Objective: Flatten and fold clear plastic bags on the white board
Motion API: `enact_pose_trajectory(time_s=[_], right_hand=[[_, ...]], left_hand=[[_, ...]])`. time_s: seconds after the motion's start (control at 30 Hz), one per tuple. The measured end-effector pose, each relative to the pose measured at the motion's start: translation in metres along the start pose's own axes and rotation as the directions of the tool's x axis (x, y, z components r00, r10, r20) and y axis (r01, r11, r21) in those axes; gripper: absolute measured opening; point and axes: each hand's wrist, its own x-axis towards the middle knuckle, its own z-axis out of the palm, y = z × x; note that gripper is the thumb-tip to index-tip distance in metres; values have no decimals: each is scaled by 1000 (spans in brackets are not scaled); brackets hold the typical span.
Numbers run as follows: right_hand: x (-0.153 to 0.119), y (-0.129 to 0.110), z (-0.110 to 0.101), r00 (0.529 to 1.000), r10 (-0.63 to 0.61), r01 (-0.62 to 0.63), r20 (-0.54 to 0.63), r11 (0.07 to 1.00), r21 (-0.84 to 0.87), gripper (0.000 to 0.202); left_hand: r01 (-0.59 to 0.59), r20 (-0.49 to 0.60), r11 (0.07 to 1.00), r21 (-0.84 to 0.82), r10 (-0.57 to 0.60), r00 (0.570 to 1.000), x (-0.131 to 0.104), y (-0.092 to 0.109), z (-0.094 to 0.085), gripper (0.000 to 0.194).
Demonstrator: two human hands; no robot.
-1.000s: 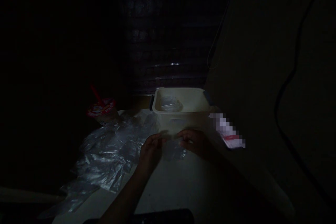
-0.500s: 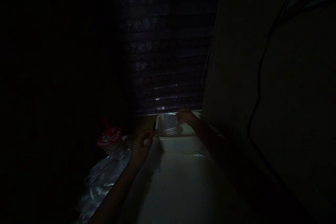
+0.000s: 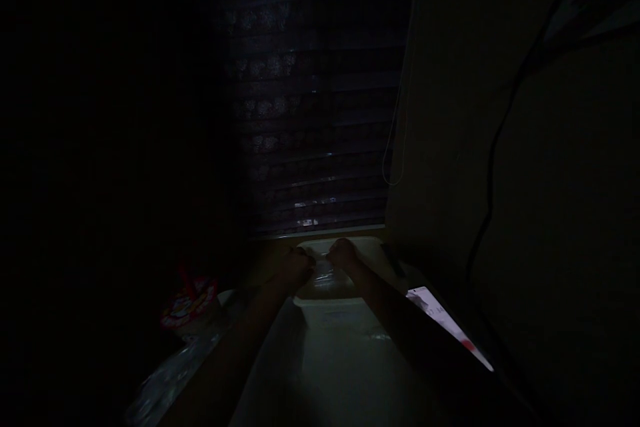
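Observation:
The scene is very dark. A white rectangular tub stands near the window sill, with clear plastic inside it. My left hand is closed at the tub's left side, its fingertips at the clear plastic. Over the back of the tub, my right hand is closed too, its fingers pinching the same plastic. A narrow gap separates the two hands.
A cup with a red patterned lid and a red straw stands at left, crumpled clear plastic below it. A lit phone lies at right. Behind are blinds with a cord loop; a dark cable hangs at right.
My left hand has moved right, over the tub, and closed at the plastic. My right hand has curled and come nearer to it. The lit phone now shows, and the view has tilted up.

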Motion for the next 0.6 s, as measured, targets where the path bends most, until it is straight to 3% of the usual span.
enact_pose_trajectory(time_s=[0.1,0.2,0.33,0.47,0.6], right_hand=[[1,5,-6,998,-64,68,28,985,-161,19],[3,7,-15,976,-202,216,78,942,-258,17],[8,12,-18,881,-395,460,261,845,-273,23],[16,21,-7,807,-437,564,397,770,-298,25],[20,24,2,785,-441,595,435,733,-331,24]], left_hand=[[-9,60,996,92,3,998,7,2,3,17],[-7,98,989,148,-7,995,12,1,5,21],[-9,127,984,176,-13,992,17,0,8,24],[-5,129,986,168,-17,991,22,-3,19,29],[19,123,985,172,-41,992,28,-5,31,29]])
